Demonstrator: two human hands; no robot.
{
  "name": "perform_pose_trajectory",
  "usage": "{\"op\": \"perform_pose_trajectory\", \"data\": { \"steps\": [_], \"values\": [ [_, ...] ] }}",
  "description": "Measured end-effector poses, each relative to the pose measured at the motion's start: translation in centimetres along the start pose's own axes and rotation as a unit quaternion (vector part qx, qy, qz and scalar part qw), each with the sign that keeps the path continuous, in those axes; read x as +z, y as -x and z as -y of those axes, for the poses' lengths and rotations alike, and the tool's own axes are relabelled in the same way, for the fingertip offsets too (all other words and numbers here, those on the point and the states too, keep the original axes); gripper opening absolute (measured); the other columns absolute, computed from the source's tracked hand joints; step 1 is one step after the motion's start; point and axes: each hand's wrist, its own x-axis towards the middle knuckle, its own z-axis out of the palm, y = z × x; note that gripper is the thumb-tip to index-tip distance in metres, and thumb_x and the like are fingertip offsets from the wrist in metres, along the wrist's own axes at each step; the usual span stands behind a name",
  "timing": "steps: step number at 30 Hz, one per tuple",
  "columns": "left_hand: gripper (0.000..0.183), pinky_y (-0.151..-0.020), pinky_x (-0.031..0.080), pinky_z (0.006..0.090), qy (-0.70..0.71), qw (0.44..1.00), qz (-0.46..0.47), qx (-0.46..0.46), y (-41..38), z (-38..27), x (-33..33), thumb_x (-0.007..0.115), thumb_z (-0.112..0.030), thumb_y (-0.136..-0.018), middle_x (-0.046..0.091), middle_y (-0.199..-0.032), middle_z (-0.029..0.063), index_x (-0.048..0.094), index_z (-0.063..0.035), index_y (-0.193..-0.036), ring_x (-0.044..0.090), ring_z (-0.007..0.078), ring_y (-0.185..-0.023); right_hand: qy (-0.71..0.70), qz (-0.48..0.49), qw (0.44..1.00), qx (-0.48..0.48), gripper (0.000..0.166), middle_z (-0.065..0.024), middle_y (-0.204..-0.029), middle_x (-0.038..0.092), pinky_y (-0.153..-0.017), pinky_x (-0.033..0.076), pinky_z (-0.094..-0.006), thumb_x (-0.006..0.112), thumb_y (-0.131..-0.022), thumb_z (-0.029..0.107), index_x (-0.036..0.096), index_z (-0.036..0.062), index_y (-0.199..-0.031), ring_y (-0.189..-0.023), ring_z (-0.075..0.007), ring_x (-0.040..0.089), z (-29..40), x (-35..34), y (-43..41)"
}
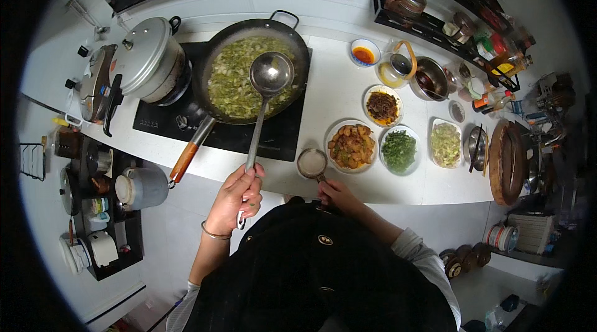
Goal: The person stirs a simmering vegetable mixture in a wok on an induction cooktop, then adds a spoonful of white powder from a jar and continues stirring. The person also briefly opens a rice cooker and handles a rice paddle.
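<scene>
My left hand (242,195), with a bangle on its wrist, grips the handle of a metal ladle (272,74). The ladle's bowl is over a large wok (298,52) of chopped green vegetables (228,80) in liquid. My right hand (332,190) holds the short handle of a small round cup or strainer (312,163) at the counter's front edge; its exact kind cannot be told. Just right of it are a plate of browned chunks (351,146) and a bowl of chopped green herbs (399,150). Behind these sits a bowl of dark fried bits in oil (383,105).
The wok's wooden handle (183,162) juts over the counter edge. A pressure cooker (147,59) stands left on the black cooktop (280,138). A glass teapot (394,70), steel pot (428,77), dish of pale chopped vegetable (446,143) and round wooden board (506,162) line the right side.
</scene>
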Motion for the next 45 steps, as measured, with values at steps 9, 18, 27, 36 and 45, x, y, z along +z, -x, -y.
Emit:
{"op": "perform_pose_trajectory", "data": {
  "steps": [9, 18, 27, 36, 45],
  "values": [
    [0.023, -0.037, 0.023, 0.0190, 0.010, 1.000, -0.018, 0.019, 0.0, -0.1, -2.6, 0.038, -0.026, -0.107, 0.031, -0.064, -0.0042, 0.050, -0.0067, -0.107, 0.024, 0.0036, -0.043, 0.085, -0.016, 0.996, -0.006, 0.039, -0.0035, -0.076, 0.060, -0.054, 0.042, -0.0239, 0.045, -0.103, 0.037, 0.063, 0.0022, -0.097, -0.060, -0.0090, 0.051, 0.2, 0.8, -0.5],
    [0.022, -0.037, 0.023, 0.0189, 0.005, 1.000, 0.003, 0.007, -0.1, 0.4, -3.3, 0.038, -0.026, -0.107, 0.032, -0.063, -0.0046, 0.050, -0.0073, -0.107, 0.025, 0.0033, -0.043, 0.144, -0.026, 0.989, -0.012, 0.027, -0.0021, -0.074, 0.061, -0.048, 0.039, -0.0212, 0.049, -0.101, 0.022, 0.063, 0.0007, -0.108, -0.053, -0.0059, 0.047, 2.7, 3.3, 0.6],
    [0.022, -0.037, 0.024, 0.0189, -0.012, 1.000, 0.018, 0.000, 0.1, 1.1, -3.8, 0.040, -0.026, -0.107, 0.031, -0.063, -0.0049, 0.051, -0.0072, -0.107, 0.025, 0.0033, -0.043, 0.273, -0.243, 0.904, -0.223, 0.017, -0.0048, -0.083, 0.064, -0.063, 0.047, -0.0251, 0.063, -0.094, 0.012, 0.068, 0.0038, -0.108, -0.072, -0.0092, 0.058, 4.8, -1.1, -0.4],
    [0.023, -0.035, 0.022, 0.0181, 0.003, 1.000, 0.014, 0.013, 0.3, 1.8, -3.7, 0.042, -0.028, -0.106, 0.031, -0.062, -0.0065, 0.052, -0.0072, -0.106, 0.024, 0.0020, -0.042, 0.547, -0.153, 0.736, -0.369, 0.019, -0.0141, -0.096, 0.065, -0.074, 0.051, -0.0411, 0.070, -0.083, 0.011, 0.069, 0.0030, -0.100, -0.085, -0.0345, 0.063, 9.7, 1.4, -1.6],
    [0.023, -0.036, 0.023, 0.0197, 0.025, 0.999, 0.027, 0.009, 0.6, 2.1, -4.0, 0.040, -0.026, -0.106, 0.031, -0.064, -0.0046, 0.052, -0.0066, -0.105, 0.025, 0.0040, -0.043, 0.463, -0.180, 0.814, -0.299, 0.013, -0.0146, -0.083, 0.068, -0.063, 0.051, -0.0359, 0.070, -0.083, 0.007, 0.071, 0.0019, -0.095, -0.069, -0.0282, 0.065, 9.9, 2.3, 1.4]
  ]
}}
